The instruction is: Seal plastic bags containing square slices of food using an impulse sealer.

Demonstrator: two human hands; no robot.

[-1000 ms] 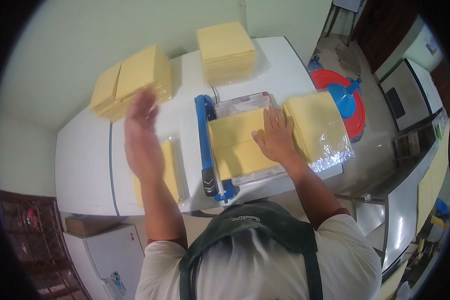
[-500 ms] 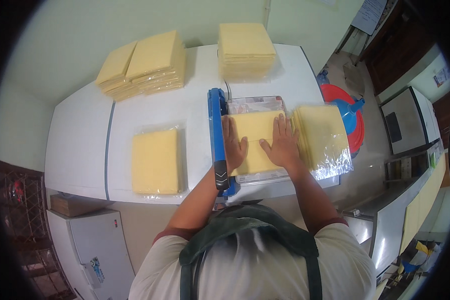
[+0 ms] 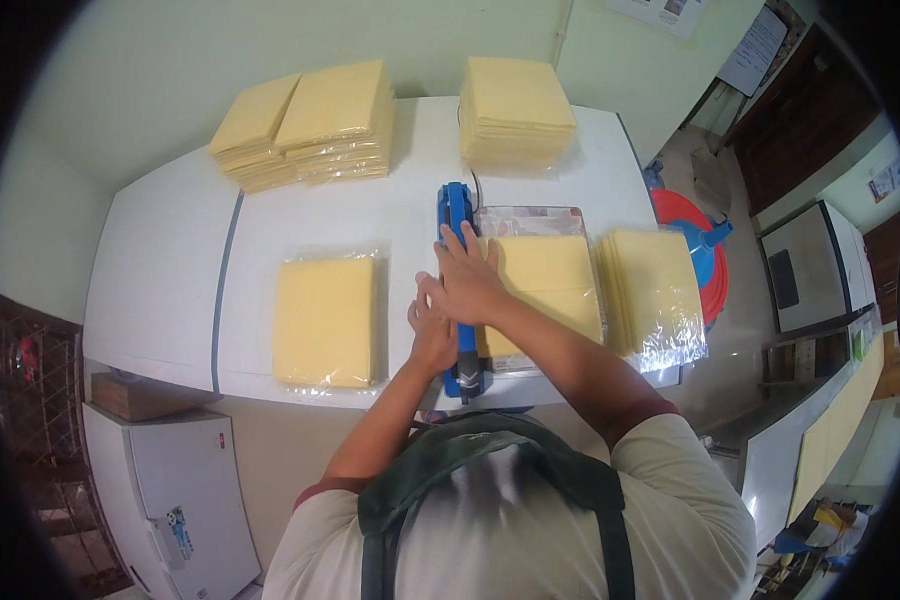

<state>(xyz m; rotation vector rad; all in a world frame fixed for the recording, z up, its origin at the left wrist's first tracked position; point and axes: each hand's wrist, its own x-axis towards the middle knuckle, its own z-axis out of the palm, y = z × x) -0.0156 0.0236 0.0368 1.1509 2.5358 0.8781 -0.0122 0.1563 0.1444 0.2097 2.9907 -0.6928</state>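
Observation:
My right hand (image 3: 468, 280) lies spread over the blue bar of the sealer (image 3: 470, 362), fingers reaching onto its top. My left hand (image 3: 432, 330) is just left of that bar, partly under the right one, fingers stretched out along its side. Right of the bar, a folded pale yellow sheet bundle (image 3: 535, 290) lies on a patterned box or board (image 3: 525, 220), its left part behind my right hand. Farther right are yellow sheets in clear plastic (image 3: 648, 290). To the left lies a separate bagged yellow bundle (image 3: 324, 320).
The white table (image 3: 155, 290) holds bagged stacks at the back left (image 3: 330, 105) and back middle (image 3: 515, 100), against the wall. Past its right edge are a red basin (image 3: 720, 290) with a blue water bottle (image 3: 700, 250). A white fridge (image 3: 175, 500) stands below left, a steel counter (image 3: 770, 430) at right.
My left hand came from over the table's left side onto the bundle, then moved left of the bar. My right hand has left the bundle and moved left onto the bar.

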